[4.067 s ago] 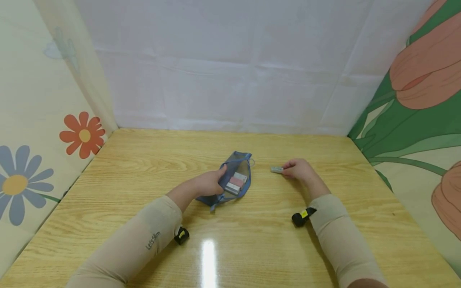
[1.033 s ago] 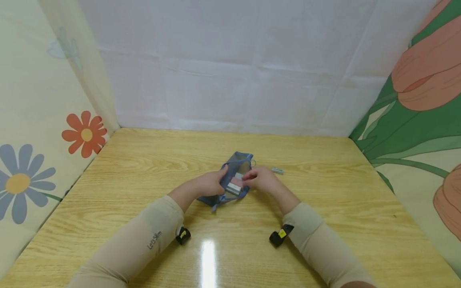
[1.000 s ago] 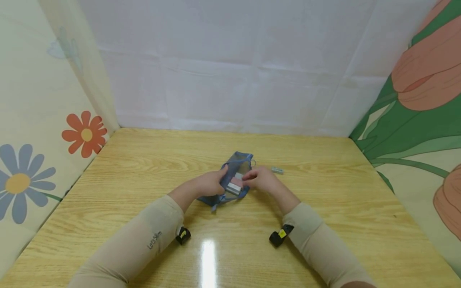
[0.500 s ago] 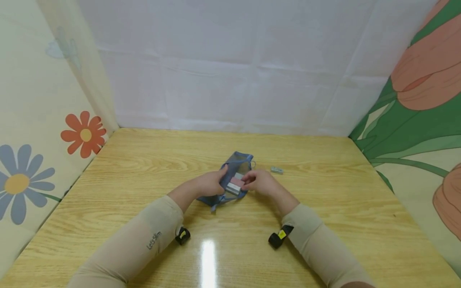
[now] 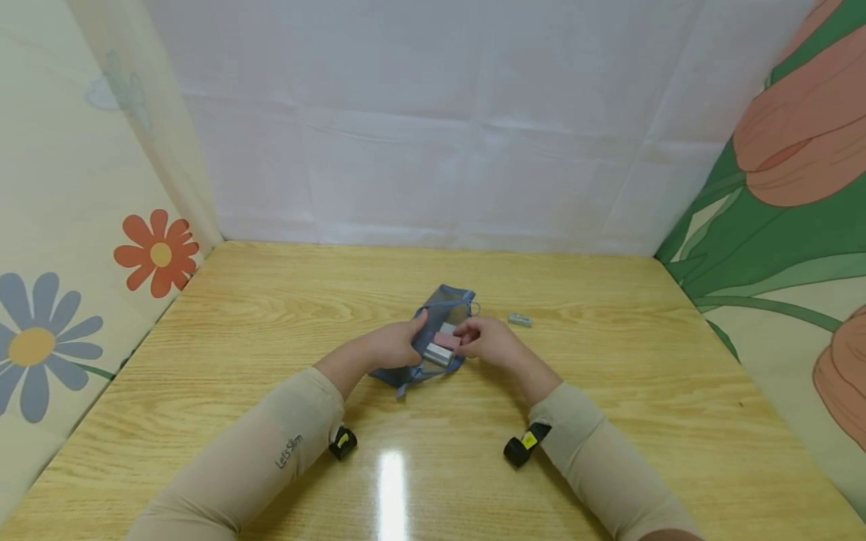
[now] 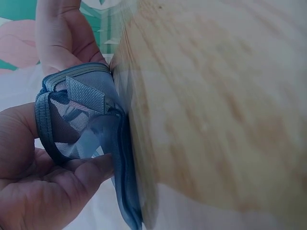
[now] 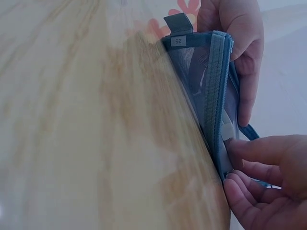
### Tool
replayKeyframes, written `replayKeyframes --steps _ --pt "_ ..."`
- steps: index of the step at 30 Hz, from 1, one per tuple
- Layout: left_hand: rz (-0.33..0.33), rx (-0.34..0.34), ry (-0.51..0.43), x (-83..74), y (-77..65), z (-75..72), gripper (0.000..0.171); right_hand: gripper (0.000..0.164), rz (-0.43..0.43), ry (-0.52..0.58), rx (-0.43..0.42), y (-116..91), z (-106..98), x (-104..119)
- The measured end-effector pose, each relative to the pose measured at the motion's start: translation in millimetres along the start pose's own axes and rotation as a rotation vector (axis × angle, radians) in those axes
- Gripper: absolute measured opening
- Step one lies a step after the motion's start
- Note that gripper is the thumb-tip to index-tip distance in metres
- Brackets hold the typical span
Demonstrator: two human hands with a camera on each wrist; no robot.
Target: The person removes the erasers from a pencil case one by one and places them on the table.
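Observation:
A blue mesh zip pouch (image 5: pixel 440 302) lies unzipped on the table with its mouth gaping. My left hand (image 5: pixel 395 344) grips its left side, thumb over the rim and fingers at the lower edge; the left wrist view shows the pouch's frame (image 6: pixel 44 122) between them. Inside lie a white block (image 5: pixel 438 354) and a pink rectangular block (image 5: pixel 446 341), with another pale piece (image 5: pixel 447 329) behind. My right hand (image 5: pixel 489 340) reaches in at the right edge and pinches the pink block between thumb and fingers. Its far end is hidden by the fingertips.
A small grey-white block (image 5: pixel 519 319) lies on the table right of the pouch, just beyond my right hand. The wooden table (image 5: pixel 304 285) ends at a white cloth backdrop (image 5: pixel 433 150), with flowered cloth on both sides.
Earlier my right hand held the small grey-white block; that now rests on the table. The right hand has moved left into the pouch, and the pink block has shifted slightly rightward. The left hand stays put.

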State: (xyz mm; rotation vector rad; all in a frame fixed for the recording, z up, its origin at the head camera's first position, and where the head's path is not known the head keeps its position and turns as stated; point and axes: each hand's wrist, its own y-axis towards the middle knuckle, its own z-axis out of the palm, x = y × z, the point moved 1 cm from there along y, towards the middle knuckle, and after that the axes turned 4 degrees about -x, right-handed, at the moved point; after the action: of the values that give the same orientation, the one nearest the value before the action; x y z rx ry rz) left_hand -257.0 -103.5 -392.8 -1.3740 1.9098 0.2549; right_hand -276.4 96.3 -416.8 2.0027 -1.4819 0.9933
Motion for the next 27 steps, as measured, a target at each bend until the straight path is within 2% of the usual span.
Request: replayKeyframes --steps 9,20,27 --pt "-0.014 -0.004 -0.020 0.1 -0.9 0.2 0.091 0.015 0.014 -0.041 -0.021 -1.4 0.7 2.4" --pt "-0.026 0.001 -0.033 2.9 0.1 2.1 0.090 0.016 0.042 0.053 0.022 -5.3 -10.2 2.8" --pt "-0.030 0.005 -0.007 2.8 1.7 1.7 0.091 0.019 0.033 0.076 0.014 -6.8 -19.1 2.3"
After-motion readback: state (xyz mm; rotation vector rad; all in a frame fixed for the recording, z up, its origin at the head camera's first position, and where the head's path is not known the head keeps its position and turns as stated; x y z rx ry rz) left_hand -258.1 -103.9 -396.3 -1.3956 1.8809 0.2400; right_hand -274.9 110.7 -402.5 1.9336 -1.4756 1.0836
